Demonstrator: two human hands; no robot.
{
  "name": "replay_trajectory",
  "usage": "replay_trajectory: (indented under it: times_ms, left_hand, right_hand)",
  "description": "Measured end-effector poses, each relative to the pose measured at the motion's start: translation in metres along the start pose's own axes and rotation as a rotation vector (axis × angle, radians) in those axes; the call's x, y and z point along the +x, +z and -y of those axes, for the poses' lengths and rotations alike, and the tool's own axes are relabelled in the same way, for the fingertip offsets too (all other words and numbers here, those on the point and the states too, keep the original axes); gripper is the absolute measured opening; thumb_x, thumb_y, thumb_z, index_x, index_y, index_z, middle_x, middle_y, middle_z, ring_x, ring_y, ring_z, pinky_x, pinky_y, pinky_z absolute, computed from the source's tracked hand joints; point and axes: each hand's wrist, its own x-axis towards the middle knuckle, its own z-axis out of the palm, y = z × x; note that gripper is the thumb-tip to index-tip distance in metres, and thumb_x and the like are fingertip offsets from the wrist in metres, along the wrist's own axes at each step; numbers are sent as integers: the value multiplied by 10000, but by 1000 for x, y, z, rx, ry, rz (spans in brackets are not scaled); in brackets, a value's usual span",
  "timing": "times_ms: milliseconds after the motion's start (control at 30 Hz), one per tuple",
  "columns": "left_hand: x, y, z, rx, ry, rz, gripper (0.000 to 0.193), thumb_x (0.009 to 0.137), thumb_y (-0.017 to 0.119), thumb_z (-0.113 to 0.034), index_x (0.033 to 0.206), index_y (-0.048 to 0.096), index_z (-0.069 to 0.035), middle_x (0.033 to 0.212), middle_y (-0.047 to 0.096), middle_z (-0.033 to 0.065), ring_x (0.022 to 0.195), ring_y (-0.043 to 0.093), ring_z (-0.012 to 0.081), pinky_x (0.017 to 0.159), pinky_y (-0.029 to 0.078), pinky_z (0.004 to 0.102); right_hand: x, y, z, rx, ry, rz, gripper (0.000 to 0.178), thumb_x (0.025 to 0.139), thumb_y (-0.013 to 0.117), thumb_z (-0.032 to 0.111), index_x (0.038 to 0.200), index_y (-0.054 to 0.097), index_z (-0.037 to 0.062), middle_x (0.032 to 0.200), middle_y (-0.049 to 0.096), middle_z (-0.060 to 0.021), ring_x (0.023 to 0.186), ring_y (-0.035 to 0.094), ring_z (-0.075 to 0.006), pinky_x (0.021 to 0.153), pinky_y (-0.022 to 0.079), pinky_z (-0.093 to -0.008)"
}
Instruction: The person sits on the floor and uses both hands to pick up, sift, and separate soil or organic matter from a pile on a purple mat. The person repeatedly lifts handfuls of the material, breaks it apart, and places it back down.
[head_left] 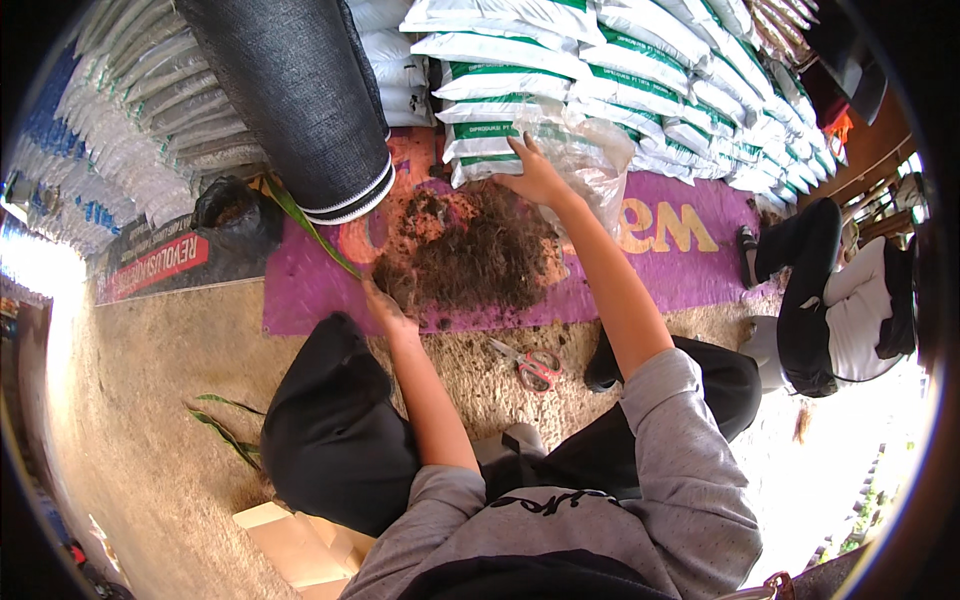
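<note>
Left grip [388, 308] closed round strappy plant [314, 233], right grip [540, 180] splayed, crumbly fibrous soil [485, 255]

Garden-supply store, stacked sacks [625, 95], loose soil [485, 255]

Speckled grey shirt [610, 535], black trousers [335, 430]

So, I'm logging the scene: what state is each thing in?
Dark fibrous soil: loose, heaped
Long green leaf: slanted
Bare left hand: grip unclear
Bare right hand: open
Red-handled metal scissors: lying flat
Clear plastic bag: crumpled
Purple printed banner: flat
White-green plastic sacks: stacked
Black mesh roll: wound
Black plastic bag: open
</note>
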Motion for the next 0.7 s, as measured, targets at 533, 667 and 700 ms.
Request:
replay_trajectory:
  times_ms: [533,667,700]
  left_hand:
    - [-22,32,45,-10,-229,32,283,884,453,-319,1073,477,-110,883,584,76,750,573,216,664,480,376]
    - [-20,29,51,23,-198,42,276,859,488,-310,1036,521,-100,939,600,74,800,584,228,736,491,385]
    - [-20,31,55,28,-206,15,281,860,488,-311,1043,517,-101,941,600,78,802,584,229,733,492,383]
  right_hand:
    - [-280,86,-153,-200,641,551,350,723,575,185,1040,567,37,1034,574,-186,939,560,-355,799,448,-422]
    - [-320,90,-108,-222,721,421,294,730,532,78,1020,538,34,1104,497,-157,1017,503,-328,830,445,-407]
    - [-328,94,-105,-262,686,364,279,731,518,54,1008,545,33,1096,492,-146,1009,505,-324,821,448,-408]
